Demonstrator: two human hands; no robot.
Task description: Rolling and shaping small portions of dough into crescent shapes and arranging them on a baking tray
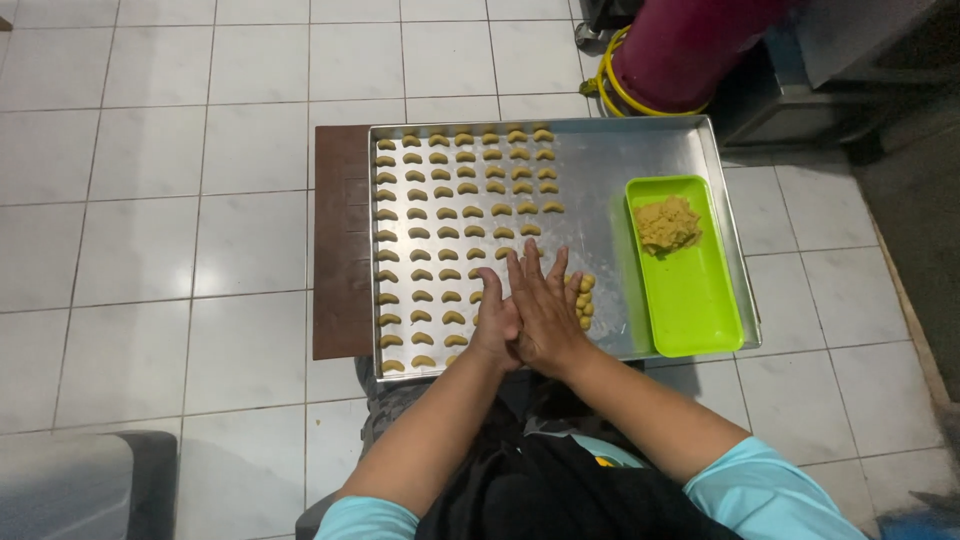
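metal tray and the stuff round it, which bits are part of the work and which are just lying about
In use: metal tray, rows of crescent dough pieces, small dough bits, green dish with dough lump, left hand, right hand pressed together.

Lying about: red cylinder, yellow hose, brown board.

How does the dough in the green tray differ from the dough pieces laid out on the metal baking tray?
The dough lump is one rough, crumbly mass; the crescent pieces are many small curved shapes.
The lump sits at the far end of the green tray; the crescents lie in rows directly on the metal baking tray.
The lump lies away from the hands; the crescents run up beside the left hand and right hand.
Both share a yellowish-tan colour.
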